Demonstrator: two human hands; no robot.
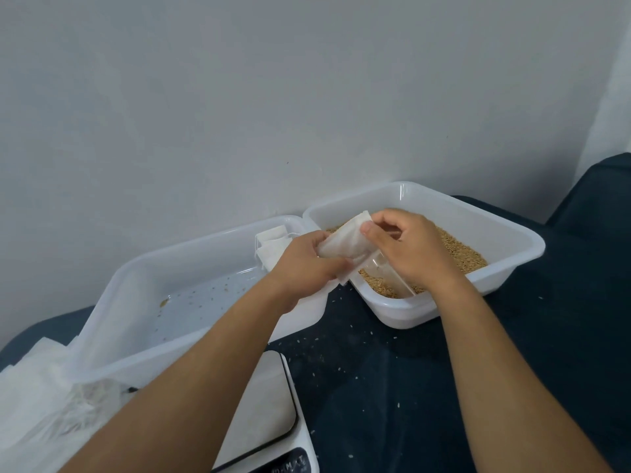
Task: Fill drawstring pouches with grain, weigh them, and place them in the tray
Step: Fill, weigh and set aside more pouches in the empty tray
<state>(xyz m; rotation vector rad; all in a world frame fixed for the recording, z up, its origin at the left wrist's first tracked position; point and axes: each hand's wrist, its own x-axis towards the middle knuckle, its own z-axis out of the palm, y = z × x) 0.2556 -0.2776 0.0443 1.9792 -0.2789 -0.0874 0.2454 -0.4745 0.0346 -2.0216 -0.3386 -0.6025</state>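
Fingers (389, 220) of right hand (409, 247) curling around upper edge of white drawstring pouch (345, 244), thumb pressing on its cloth; also holding clear plastic scoop (386, 271), tilted over near left part of grain tub. Left hand (304, 264) gripping lower end of same pouch, fingers wrapped under it, so not possible to see fingertips. Pouch hanging between both hands, above gap where two containers are meeting, tilted with mouth up toward right.

White tub (505, 230) with brown grain (457, 250) standing at far right part of dark blue worktop (392, 387), near wall. White tray (112, 295) sitting just beside it on left, touching at corner; holding some pouches (273, 244) in far right corner and few loose grains on floor. White scale (269, 404) lying at near edge, partly hidden under left forearm. Pile of white cloth (37, 401) lying at near left corner, against tray. Loose grains scattered on worktop between tub and scale.
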